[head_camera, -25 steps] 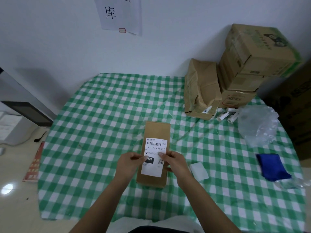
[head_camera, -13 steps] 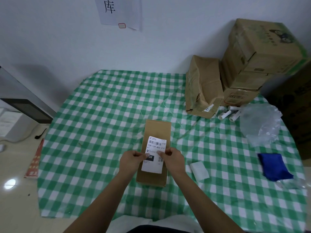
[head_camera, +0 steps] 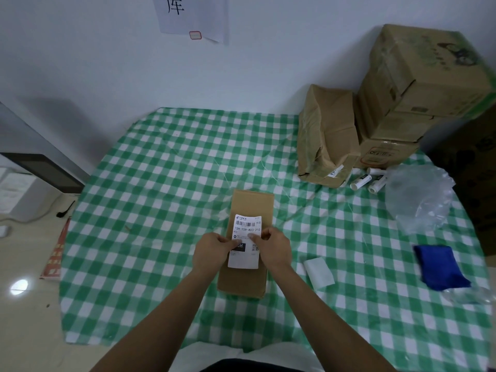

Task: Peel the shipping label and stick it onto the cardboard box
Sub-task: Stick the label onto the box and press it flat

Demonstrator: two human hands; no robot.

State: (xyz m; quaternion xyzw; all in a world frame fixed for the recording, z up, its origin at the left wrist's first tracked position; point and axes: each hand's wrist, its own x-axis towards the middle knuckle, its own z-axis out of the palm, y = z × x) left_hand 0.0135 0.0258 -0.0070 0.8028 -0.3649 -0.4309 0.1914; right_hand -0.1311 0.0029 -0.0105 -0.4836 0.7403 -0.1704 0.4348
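A long brown cardboard box (head_camera: 251,202) lies flat on the green checked tablecloth (head_camera: 150,210), its length running away from me. A white shipping label (head_camera: 245,232) with a barcode and black print hangs over the box's middle. My left hand (head_camera: 212,251) pinches the label's left edge and my right hand (head_camera: 273,248) pinches its right edge. Whether the label touches the box top I cannot tell. The label's middle is partly hidden by my fingers.
A white backing slip (head_camera: 319,272) lies right of the box. Farther right are a blue cloth (head_camera: 440,267) and a clear plastic bag (head_camera: 418,197). Stacked cardboard boxes (head_camera: 413,95), a crumpled brown package (head_camera: 327,138) and small white tubes (head_camera: 362,181) fill the back right corner.
Both hands and the label stay over the box, drifting slightly toward me. The view has tilted a little; the grip on both label edges is unchanged.
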